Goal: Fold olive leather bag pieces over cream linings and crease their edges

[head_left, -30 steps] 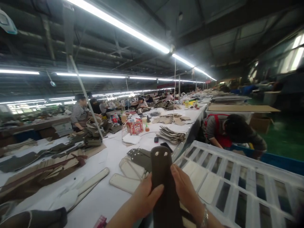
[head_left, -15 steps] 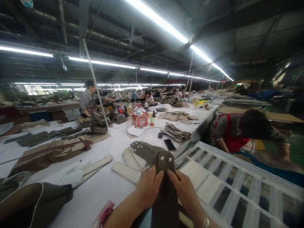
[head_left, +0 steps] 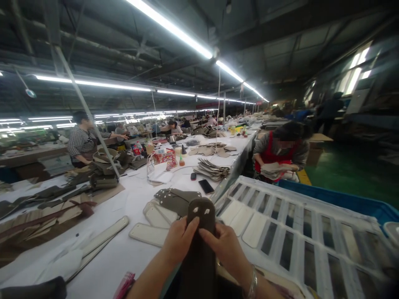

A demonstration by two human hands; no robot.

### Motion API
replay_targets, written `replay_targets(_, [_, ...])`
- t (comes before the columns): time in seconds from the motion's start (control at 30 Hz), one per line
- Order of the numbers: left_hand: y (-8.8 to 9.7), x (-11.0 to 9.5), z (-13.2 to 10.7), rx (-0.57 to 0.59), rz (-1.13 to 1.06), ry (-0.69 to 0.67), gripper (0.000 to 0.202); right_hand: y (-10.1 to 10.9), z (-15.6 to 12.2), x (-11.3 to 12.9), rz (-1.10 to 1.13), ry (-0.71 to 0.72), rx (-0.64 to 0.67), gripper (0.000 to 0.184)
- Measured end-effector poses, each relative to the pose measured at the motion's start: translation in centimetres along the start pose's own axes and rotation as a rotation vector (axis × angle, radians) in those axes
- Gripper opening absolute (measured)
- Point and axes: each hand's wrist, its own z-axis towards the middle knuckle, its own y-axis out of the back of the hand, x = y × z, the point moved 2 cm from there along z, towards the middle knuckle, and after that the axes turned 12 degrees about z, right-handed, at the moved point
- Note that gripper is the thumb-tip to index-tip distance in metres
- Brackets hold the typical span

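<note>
A long dark brown leather strip (head_left: 199, 249) with a rounded top and small light marks stands upright in front of me. My left hand (head_left: 178, 243) grips its left edge, thumb pressed on its face. My right hand (head_left: 227, 249) grips the right edge, thumb across the front; a bracelet is on that wrist. Just beyond the strip lie grey-green cut pieces (head_left: 176, 200) and cream oblong pieces (head_left: 149, 234) on the white table (head_left: 131, 195).
A white slatted rack (head_left: 299, 232) holding cream pieces stands to the right, a blue bin (head_left: 343, 200) behind it. A person in red (head_left: 277, 153) holds a stack of pieces there. A phone (head_left: 206, 186), piles of cut material (head_left: 210, 169) and a red box (head_left: 164, 158) lie farther along; other workers stand at left.
The view has swung to the left. Both hands keep hold of the strip, thumbs shifted slightly. The person in red has straightened up and now holds a stack of pieces.
</note>
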Motion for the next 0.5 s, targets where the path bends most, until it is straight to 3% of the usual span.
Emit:
replay_targets(0.17, [-1.6,0.1,-0.6,0.061,-0.327,0.018,0.035,1.2,-0.3,1.8,-0.104,0.116,-0.044,0.033])
replay_targets(0.27, [-2.1,-0.1,-0.8,0.134,-0.396,0.015,0.036,1.7,-0.2,2.3,-0.033,0.153,0.03,0.032])
replay_targets(0.5, [-0.1,-2.1,-0.1,-0.091,0.056,-0.137,0.029,1.8,-0.1,1.2,0.169,0.102,0.127,0.037])
